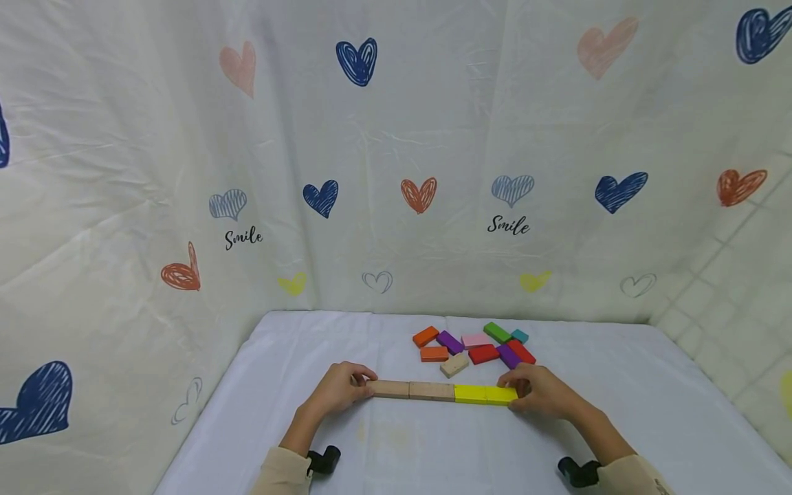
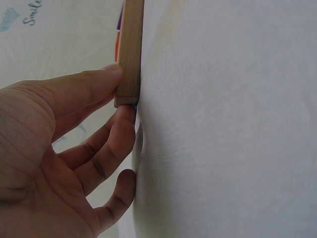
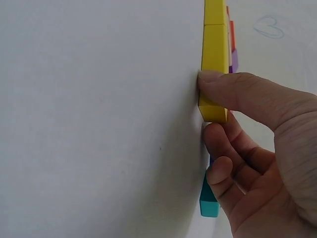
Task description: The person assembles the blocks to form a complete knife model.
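Observation:
A straight row of blocks lies end to end on the white cloth: two plain wooden blocks (image 1: 431, 391) on the left and two yellow blocks (image 1: 485, 394) on the right. At the row's left end my left hand (image 1: 342, 389) pinches the outer wooden block (image 2: 131, 54), thumb on its near side and the other fingers behind or beyond its end. My right hand (image 1: 543, 392) pinches the outer yellow block (image 3: 214, 54) at the opposite end. In the right wrist view its thumb presses the near face, while the index finger is partly hidden behind the block.
Behind the row lie loose coloured blocks, among them an orange block (image 1: 434, 354), a pink block (image 1: 476, 340), a green block (image 1: 497, 333), a teal block (image 1: 520, 336) and a plain wooden block (image 1: 454, 365). A heart-printed curtain (image 1: 396, 137) hangs at the table's back edge.

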{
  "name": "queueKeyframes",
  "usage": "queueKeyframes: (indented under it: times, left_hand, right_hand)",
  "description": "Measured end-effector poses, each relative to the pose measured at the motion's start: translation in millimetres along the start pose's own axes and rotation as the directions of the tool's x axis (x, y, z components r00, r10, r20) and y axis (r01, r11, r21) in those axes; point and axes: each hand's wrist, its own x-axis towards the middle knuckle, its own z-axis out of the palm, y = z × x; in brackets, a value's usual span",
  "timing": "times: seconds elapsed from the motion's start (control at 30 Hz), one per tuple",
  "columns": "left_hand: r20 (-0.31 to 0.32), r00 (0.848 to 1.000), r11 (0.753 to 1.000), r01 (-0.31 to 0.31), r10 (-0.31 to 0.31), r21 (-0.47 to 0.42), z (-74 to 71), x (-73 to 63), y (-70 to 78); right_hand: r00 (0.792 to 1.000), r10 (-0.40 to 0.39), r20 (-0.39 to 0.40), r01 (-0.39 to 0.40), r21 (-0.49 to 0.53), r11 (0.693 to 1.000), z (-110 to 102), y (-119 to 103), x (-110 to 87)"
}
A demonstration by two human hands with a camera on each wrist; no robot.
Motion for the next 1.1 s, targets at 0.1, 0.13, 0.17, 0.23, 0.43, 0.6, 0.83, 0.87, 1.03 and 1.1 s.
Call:
queueKeyframes:
  times: [0.1,0.13,0.17,0.23,0.43,0.6,0.83,0.87,1.03,1.1]
  left_hand:
    - [-0.001,1.0,1.0,-0.006,0.006,0.003,-0.1,0.0,-0.6]
    - [-0.001,1.0,1.0,-0.005,0.005,0.002,-0.1,0.0,-0.9]
    - [-0.001,1.0,1.0,-0.007,0.007,0.003,-0.1,0.0,-1.3]
    - [-0.002,1.0,1.0,-0.01,0.01,0.003,-0.1,0.1,-1.9]
    - [0.002,1.0,1.0,-0.005,0.005,-0.003,0.3,0.5,-1.8]
    - [-0.001,1.0,1.0,-0.015,0.014,-0.006,0.6,0.5,-2.4]
    - [-0.006,1.0,1.0,-0.019,0.019,-0.012,0.7,0.2,-3.0]
    - [-0.005,1.0,1.0,-0.019,0.019,-0.011,0.8,0.3,-3.1]
    - [0.004,1.0,1.0,-0.006,0.007,-0.014,0.7,0.5,-3.2]
    - [0.006,1.0,1.0,-0.004,0.004,-0.014,0.3,0.4,-2.8]
  right_hand:
    - [1.0,-0.004,0.0,0.004,0.0,1.0,0.8,0.4,0.2]
    - [1.0,-0.008,0.001,0.008,-0.001,1.0,0.8,0.8,0.3]
    - [1.0,-0.009,0.003,0.009,0.001,1.0,0.8,0.9,0.3]
    - [1.0,0.004,0.008,-0.004,0.006,1.0,0.3,0.6,0.1]
    - [0.999,0.029,-0.024,-0.028,0.031,0.999,-13.3,0.6,-1.7]
    - [0.99,0.016,-0.141,-0.013,0.019,1.0,-32.4,11.1,0.8]
    - [0.978,0.069,-0.196,-0.063,0.04,0.997,-44.3,41.1,14.1]
    - [0.98,0.079,-0.185,-0.071,0.051,0.996,-44.9,45.3,16.2]
    - [0.983,0.114,-0.142,-0.1,0.108,0.989,-46.0,61.5,24.4]
    - [0.984,0.112,-0.136,-0.096,0.121,0.988,-45.6,66.2,26.8]
